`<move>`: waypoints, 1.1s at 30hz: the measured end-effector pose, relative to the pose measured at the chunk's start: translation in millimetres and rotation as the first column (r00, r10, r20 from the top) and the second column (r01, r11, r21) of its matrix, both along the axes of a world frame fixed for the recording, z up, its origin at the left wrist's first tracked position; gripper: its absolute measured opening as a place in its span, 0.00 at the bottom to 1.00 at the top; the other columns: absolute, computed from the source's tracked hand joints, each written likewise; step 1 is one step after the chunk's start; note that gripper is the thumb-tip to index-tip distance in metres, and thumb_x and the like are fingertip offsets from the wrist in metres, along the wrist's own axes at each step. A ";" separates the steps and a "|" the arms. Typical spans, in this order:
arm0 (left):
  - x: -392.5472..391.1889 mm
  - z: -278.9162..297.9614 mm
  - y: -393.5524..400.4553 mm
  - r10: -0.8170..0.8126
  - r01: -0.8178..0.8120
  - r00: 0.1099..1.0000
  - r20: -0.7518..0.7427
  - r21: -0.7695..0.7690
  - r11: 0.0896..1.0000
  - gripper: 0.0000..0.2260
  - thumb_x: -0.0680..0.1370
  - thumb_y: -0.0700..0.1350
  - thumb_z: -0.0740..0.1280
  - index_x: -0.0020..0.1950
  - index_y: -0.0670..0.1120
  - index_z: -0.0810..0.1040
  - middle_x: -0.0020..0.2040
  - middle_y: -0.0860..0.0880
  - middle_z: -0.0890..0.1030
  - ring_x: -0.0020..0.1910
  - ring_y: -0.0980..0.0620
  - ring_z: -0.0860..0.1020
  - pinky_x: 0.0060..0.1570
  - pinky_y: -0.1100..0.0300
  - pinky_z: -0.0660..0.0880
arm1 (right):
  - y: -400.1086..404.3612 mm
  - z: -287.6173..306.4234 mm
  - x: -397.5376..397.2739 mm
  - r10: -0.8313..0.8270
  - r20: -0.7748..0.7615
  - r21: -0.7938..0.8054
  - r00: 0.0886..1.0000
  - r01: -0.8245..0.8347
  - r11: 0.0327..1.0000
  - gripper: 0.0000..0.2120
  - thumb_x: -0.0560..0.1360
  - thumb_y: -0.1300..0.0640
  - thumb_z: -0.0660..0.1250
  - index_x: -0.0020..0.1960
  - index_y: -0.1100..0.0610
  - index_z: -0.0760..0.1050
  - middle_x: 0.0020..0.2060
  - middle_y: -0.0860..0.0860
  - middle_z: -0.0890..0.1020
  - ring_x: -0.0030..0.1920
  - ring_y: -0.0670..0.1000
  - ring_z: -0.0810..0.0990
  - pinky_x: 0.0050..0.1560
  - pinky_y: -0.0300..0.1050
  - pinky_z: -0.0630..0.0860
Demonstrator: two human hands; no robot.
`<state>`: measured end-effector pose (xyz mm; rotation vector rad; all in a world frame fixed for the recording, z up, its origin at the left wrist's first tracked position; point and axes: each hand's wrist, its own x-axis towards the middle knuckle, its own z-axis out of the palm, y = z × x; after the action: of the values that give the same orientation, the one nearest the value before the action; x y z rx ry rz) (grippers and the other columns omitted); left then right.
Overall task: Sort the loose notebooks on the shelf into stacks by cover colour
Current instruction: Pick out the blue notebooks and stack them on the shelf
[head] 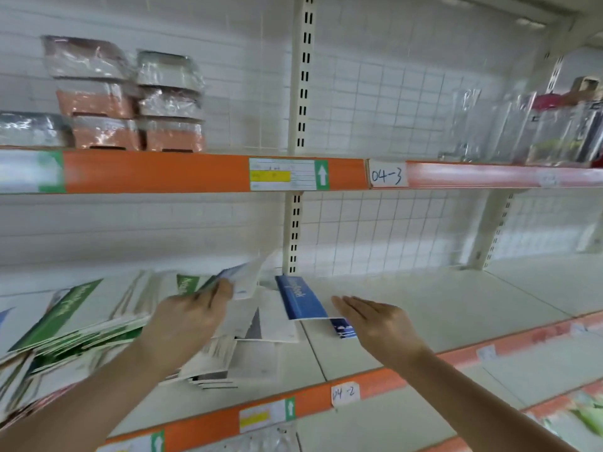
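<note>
I'm worrying the green heap (75, 318) on the shelf (424, 305) is leaning w/ edges overhanging; nudging it could slide covers off the front. Left hand (189, 318) is pinching a white/blue notebook (244, 278), lifted above the mess. Right hand (375, 321) is hovering flat, fingers apart, holding nothing, just beside the blue notebook (300, 298) lying mid-shelf. Covers are looking thin, glossy, slippery.

Bright, even overhead light, w/ ceiling fixtures (530, 22) blown out at top right. Shadows soft, faint. Glare on plastic-wrapped packs (98, 93) and clear bags (538, 132). Whole frame soft; motion blur worst on notebook (241, 282) in left hand (192, 314). Wide-angle bend in shelf edges (156, 172) near borders.
</note>
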<state>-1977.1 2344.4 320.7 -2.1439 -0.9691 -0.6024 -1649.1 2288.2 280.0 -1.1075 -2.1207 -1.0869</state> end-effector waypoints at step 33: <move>293.4 -106.7 56.1 0.118 -0.195 0.977 -0.176 -0.526 0.828 0.17 0.83 0.53 0.51 0.58 0.45 0.75 0.54 0.46 0.77 0.50 0.47 0.76 0.45 0.54 0.69 | 91.8 -51.5 208.4 0.060 -0.093 -0.158 0.994 -0.074 0.985 0.23 0.65 0.68 0.55 0.49 0.57 0.85 0.45 0.51 0.86 0.43 0.49 0.85 0.36 0.40 0.80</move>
<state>-1683.7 2400.6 214.0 -2.5141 -1.3430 -0.0902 -1440.6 2380.0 228.5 -1.1259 -2.1902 -0.8329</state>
